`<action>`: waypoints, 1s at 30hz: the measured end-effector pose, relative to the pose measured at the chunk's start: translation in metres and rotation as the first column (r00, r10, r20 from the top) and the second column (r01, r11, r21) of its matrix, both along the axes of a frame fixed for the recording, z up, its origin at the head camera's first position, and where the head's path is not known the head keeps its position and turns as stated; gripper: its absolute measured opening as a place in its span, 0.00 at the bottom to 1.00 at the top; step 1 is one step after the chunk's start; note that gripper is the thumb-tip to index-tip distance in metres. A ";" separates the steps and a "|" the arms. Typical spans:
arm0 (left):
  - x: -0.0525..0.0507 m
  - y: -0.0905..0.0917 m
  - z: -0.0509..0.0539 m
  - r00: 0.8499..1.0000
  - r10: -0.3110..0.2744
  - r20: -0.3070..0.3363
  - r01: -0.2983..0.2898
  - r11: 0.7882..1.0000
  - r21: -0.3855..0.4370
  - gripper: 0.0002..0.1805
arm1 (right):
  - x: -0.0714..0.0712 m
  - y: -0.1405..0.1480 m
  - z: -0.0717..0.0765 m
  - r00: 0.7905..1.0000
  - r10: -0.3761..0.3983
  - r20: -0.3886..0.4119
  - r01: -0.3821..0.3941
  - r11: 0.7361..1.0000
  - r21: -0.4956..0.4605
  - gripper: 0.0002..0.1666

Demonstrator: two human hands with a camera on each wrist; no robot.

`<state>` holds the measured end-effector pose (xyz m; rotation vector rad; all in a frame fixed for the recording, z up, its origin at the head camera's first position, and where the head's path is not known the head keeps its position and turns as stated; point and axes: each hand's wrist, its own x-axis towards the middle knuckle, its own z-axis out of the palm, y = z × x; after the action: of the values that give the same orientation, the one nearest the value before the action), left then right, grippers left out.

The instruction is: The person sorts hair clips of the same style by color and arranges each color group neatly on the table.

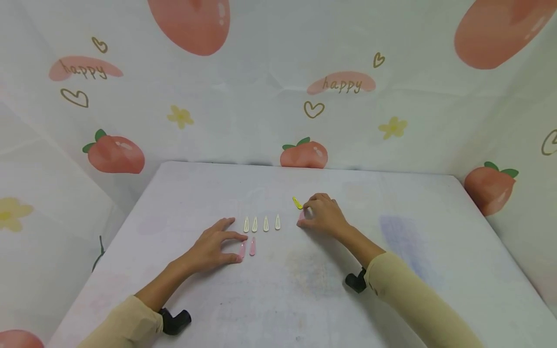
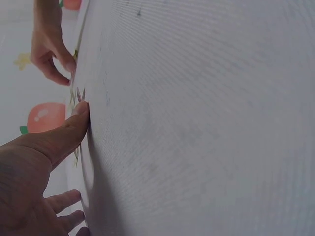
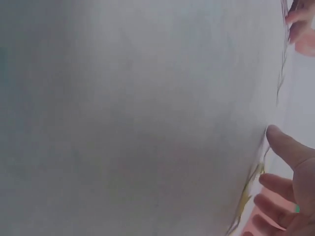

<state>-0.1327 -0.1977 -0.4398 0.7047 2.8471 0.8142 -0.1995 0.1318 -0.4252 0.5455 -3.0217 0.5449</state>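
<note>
In the head view, my left hand (image 1: 213,246) has thumb and forefinger at the two ends of a pink snap hair clip (image 1: 242,250) lying on the table. A second pink hair clip (image 1: 253,246) lies just right of it. Behind these, several cream hair clips (image 1: 266,224) stand in a row, points away from me. My right hand (image 1: 324,215) pinches another pink hair clip (image 1: 301,216) at the tabletop, partly hidden by the fingers. Close to those fingertips lies a yellow hair clip (image 1: 297,203), tilted. In the right wrist view, the right thumb (image 3: 288,147) touches the table.
The white table (image 1: 270,299) has faint stains and a bluish patch (image 1: 402,246) on the right. A white cloth (image 1: 252,96) printed with peaches hangs behind the back edge. Black wrist cameras (image 1: 176,321) sit on both forearms. A dark cord (image 1: 101,251) hangs by the left edge.
</note>
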 end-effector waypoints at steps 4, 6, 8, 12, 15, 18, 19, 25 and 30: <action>0.000 0.000 0.001 1.000 -0.002 0.001 0.002 1.000 0.000 0.26 | 0.008 -0.010 0.004 0.997 0.068 -0.035 -0.068 0.998 0.009 0.24; 0.000 -0.001 0.001 1.000 0.000 0.006 0.000 1.000 0.002 0.26 | 0.014 -0.016 0.006 0.991 0.117 -0.062 -0.117 0.993 0.004 0.24; 0.000 -0.001 0.001 1.000 0.000 0.008 0.000 1.000 0.002 0.26 | 0.021 -0.023 0.007 0.982 0.170 -0.081 -0.171 0.985 -0.008 0.23; 0.000 0.000 0.001 1.000 -0.003 0.005 0.003 1.000 0.003 0.26 | 0.034 -0.040 0.006 0.962 0.256 -0.098 -0.256 0.967 0.006 0.23; 0.001 -0.001 0.001 1.000 -0.004 0.003 0.004 1.000 0.001 0.26 | 0.043 -0.053 0.004 0.948 0.307 -0.083 -0.305 0.952 0.032 0.25; 0.001 -0.001 0.001 1.000 -0.005 -0.001 0.005 1.000 -0.004 0.26 | 0.050 -0.063 0.001 0.935 0.347 -0.076 -0.344 0.937 0.053 0.27; 0.000 -0.001 0.001 1.000 -0.008 -0.004 0.008 1.000 -0.003 0.26 | 0.052 -0.065 0.001 0.933 0.352 -0.070 -0.348 0.935 0.061 0.28; 0.000 0.000 0.000 1.000 -0.014 -0.008 0.014 1.000 -0.002 0.26 | 0.055 -0.074 -0.002 0.938 0.342 -0.052 -0.336 0.937 0.090 0.29; 0.000 -0.001 0.001 1.000 -0.010 -0.009 0.010 1.000 -0.005 0.26 | 0.055 -0.076 -0.001 0.945 0.323 -0.042 -0.319 0.944 0.087 0.29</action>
<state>-0.1326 -0.1982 -0.4392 0.7230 2.8502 0.8047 -0.1447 0.0558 -0.4263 1.0520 -2.9248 0.4112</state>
